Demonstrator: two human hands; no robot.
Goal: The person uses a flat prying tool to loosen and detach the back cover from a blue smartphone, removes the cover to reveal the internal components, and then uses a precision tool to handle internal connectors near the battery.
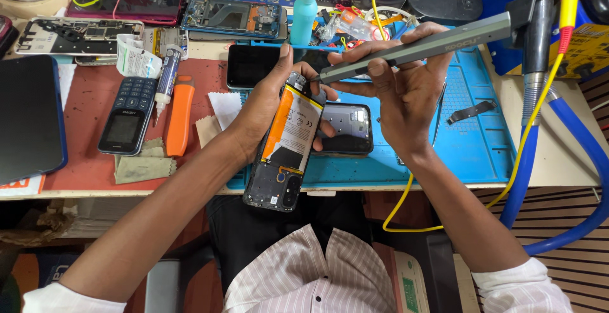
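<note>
My left hand (263, 106) grips an opened smartphone (287, 145) with its back cover off, showing an orange and white battery and a dark frame, tilted upright above the table's front edge. My right hand (399, 87) holds a grey pen-shaped electric screwdriver (431, 45), its thin tip touching the phone's top end. A black phone back cover (346, 129) lies on the blue work mat (472, 141) just behind the held phone.
A red mat (89, 100) at the left carries a keypad phone (127, 116), an orange tool (179, 119), a glue tube (166, 78) and cloth scraps. Opened phones, boxes and a teal bottle (304, 8) stand behind. Blue hoses (545, 160) and a yellow cable (526, 141) hang at the right.
</note>
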